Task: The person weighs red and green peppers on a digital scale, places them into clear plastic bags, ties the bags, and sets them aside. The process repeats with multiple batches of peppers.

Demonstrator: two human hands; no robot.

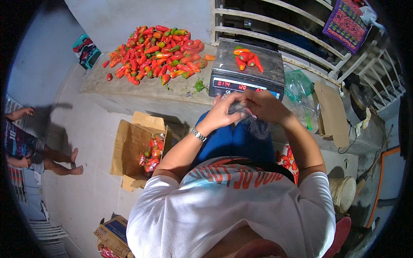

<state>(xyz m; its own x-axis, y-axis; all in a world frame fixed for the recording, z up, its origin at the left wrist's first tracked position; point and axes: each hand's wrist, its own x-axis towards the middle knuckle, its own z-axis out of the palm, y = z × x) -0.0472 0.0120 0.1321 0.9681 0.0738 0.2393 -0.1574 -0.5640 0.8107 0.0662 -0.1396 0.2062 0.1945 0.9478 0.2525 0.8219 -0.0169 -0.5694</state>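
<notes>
My left hand [224, 112], with a metal-band watch on its wrist, and my right hand [266, 105] meet over my lap, just in front of the digital scale [223, 69]. Between them hangs a thin clear plastic bag [254, 126], pinched by the fingers of both. Part of my right hand's fingers is hidden from view. Several red and orange peppers [246, 56] lie on the scale's metal plate, and its red display is lit. Left of the scale, a big heap of red, orange and green peppers [150, 53] covers the ledge.
An open cardboard box [122, 148] with bagged peppers stands on the floor at left. Right of the scale lie a green plastic bag [299, 84] and a cardboard piece [333, 114]. A white bucket [342, 193] is at lower right. Another person [26, 142] is at far left.
</notes>
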